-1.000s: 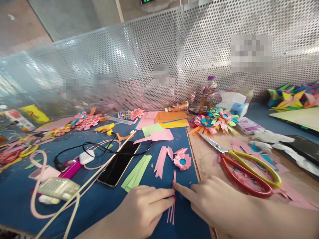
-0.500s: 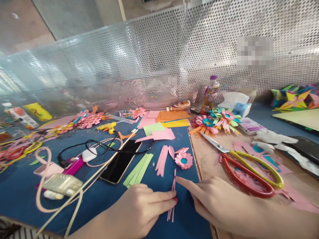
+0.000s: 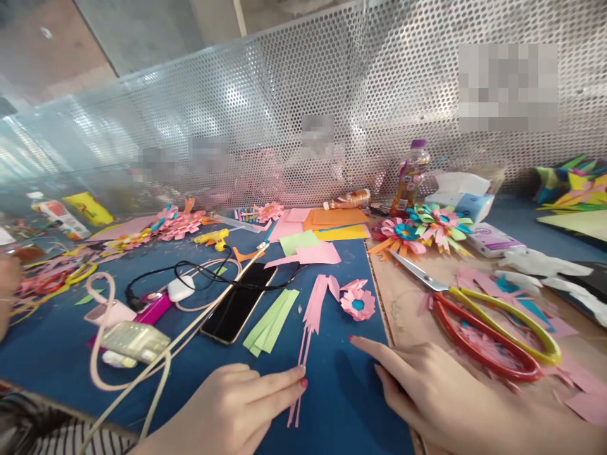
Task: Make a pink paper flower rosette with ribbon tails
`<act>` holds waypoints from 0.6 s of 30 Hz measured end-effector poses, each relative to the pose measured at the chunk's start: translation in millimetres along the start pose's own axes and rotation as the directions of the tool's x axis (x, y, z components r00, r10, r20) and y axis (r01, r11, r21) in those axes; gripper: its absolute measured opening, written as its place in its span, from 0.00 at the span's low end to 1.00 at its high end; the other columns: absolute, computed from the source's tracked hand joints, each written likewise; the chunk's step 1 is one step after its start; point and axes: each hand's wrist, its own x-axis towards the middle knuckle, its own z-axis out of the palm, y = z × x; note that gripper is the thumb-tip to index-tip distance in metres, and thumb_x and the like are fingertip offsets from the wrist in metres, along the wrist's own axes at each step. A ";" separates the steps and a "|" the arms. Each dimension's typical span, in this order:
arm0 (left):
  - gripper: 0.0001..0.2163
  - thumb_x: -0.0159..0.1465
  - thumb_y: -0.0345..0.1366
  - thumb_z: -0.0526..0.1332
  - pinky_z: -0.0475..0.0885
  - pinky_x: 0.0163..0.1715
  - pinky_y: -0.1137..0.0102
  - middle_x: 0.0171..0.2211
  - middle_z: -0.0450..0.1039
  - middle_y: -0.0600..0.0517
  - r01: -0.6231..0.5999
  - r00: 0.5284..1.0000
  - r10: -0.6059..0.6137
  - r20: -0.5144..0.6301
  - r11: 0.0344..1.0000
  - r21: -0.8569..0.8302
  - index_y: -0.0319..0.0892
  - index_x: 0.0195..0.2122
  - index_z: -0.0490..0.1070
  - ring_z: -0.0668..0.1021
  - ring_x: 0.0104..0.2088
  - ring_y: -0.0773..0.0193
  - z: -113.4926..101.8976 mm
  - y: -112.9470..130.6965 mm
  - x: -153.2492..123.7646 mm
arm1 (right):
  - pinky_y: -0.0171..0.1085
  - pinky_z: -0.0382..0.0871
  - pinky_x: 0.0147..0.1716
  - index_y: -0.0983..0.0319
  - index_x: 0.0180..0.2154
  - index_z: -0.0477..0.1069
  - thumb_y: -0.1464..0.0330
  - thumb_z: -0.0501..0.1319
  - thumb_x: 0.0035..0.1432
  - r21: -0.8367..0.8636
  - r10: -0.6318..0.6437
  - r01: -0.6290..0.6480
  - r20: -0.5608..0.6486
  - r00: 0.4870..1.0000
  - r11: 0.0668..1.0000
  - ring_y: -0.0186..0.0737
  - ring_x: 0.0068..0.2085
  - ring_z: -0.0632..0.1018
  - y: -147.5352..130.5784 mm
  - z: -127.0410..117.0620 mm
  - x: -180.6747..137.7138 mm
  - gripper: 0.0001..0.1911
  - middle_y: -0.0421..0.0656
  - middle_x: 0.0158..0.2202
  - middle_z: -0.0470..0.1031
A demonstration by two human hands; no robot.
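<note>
My left hand [image 3: 232, 411] lies low on the blue mat [image 3: 190, 373], fingers stretched out flat, their tips pressing on thin pink paper strips [image 3: 300, 373]. My right hand [image 3: 427, 392] rests to the right of the strips, forefinger stretched out toward them and not touching them, and holds nothing. A small pink paper flower [image 3: 357, 303] with a blue centre lies beyond the strips, beside a fan of wider pink strips [image 3: 317, 304]. Green strips [image 3: 272, 321] lie left of those. Large red and yellow scissors [image 3: 478, 319] lie on the brown board, just past my right hand.
A black phone [image 3: 237, 303], cables, a white charger [image 3: 180, 289] and a pink box lie at the left. Coloured paper sheets [image 3: 327, 227], finished paper flowers [image 3: 417, 227], a bottle [image 3: 408, 177] and tissues [image 3: 462, 193] stand at the back before a perforated metal screen. Another person's hand shows at the far left edge.
My left hand has slid the thin pink strips leftward, away from my right forefinger, which no longer touches them. The view has shifted slightly.
</note>
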 end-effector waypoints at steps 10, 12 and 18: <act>0.20 0.61 0.23 0.46 0.72 0.30 0.76 0.53 0.65 0.55 0.046 0.999 -0.047 0.003 0.990 0.132 0.41 0.52 0.65 0.78 0.33 0.72 -0.6 6.3 -16.2 | 0.34 0.59 0.18 0.63 0.55 0.54 0.73 0.48 0.57 -0.009 -0.018 0.018 -0.030 0.999 1.000 0.35 0.21 0.74 0.0 1.0 -1.0 0.22 0.35 0.23 0.71; 0.21 0.60 0.23 0.46 0.72 0.30 0.77 0.52 0.66 0.56 0.069 0.998 -0.068 -0.011 0.991 0.114 0.41 0.53 0.64 0.78 0.35 0.72 0.3 6.6 -15.4 | 0.34 0.59 0.18 0.63 0.55 0.54 0.73 0.48 0.58 -0.004 -0.016 0.016 -0.026 1.000 1.000 0.35 0.21 0.74 0.0 1.1 -0.8 0.22 0.35 0.23 0.72; 0.21 0.60 0.23 0.47 0.73 0.31 0.76 0.52 0.66 0.57 0.105 0.993 -0.099 -0.066 0.990 0.095 0.43 0.53 0.64 0.78 0.35 0.72 2.6 6.5 -15.9 | 0.34 0.61 0.19 0.62 0.55 0.54 0.73 0.48 0.58 0.012 -0.018 0.018 -0.026 1.000 1.000 0.34 0.23 0.75 -0.5 0.5 0.6 0.22 0.36 0.26 0.73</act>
